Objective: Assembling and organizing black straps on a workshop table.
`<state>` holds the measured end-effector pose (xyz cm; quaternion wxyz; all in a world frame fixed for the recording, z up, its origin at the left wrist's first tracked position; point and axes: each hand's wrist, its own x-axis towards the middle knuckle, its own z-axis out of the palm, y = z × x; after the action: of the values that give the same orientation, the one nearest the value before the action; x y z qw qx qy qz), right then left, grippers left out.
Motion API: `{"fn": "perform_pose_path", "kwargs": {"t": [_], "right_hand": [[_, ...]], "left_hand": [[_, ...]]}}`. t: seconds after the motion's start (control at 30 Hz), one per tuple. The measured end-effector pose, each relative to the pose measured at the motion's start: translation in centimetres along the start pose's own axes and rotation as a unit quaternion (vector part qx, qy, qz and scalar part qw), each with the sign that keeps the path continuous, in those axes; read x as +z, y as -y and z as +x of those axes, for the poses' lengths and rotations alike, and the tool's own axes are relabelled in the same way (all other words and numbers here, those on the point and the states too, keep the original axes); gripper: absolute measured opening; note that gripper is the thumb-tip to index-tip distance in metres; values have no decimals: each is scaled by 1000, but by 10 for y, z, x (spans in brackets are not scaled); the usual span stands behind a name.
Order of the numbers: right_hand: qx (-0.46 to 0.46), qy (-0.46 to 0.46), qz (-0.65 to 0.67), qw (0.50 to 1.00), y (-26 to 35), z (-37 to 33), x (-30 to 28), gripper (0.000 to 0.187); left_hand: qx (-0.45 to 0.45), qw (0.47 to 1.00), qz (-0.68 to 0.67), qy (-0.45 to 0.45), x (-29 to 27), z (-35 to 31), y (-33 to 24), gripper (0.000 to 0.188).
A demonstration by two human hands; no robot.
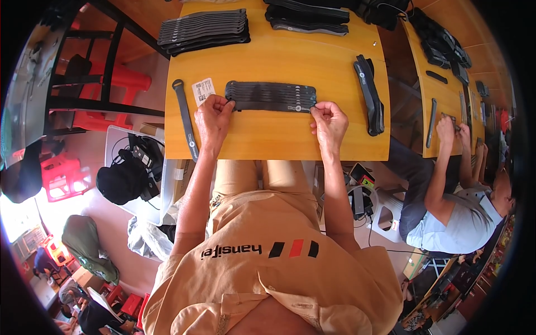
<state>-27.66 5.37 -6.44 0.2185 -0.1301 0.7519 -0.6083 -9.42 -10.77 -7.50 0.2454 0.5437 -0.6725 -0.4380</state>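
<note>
A fanned stack of dark strap bands lies crosswise on the yellow table in front of me; they look like cable straps. My left hand pinches its left end between thumb and fingers. At the opposite end, my right hand is closed on the nearest band's corner. One single strap, with a loop at its far end, lies lengthwise left of my left hand. Just beyond that hand is a white printed label, partly covered by it.
Further straps are piled at the far left and far middle of the wooden table. A strap bundle lies near the right edge. A white bin with black items stands left; a co-worker sits right.
</note>
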Motion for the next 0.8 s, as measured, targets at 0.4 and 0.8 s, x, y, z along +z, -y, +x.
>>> {"fn": "perform_pose_path", "kwargs": {"t": [0.4, 0.8], "right_hand": [[-26, -15, -24, 999, -2, 0, 2, 5], [-23, 26, -52, 998, 6, 0, -11, 4]], "left_hand": [[7, 1000, 23, -19, 0, -2, -7, 16], [78, 994, 64, -42, -8, -2, -3, 22]]}}
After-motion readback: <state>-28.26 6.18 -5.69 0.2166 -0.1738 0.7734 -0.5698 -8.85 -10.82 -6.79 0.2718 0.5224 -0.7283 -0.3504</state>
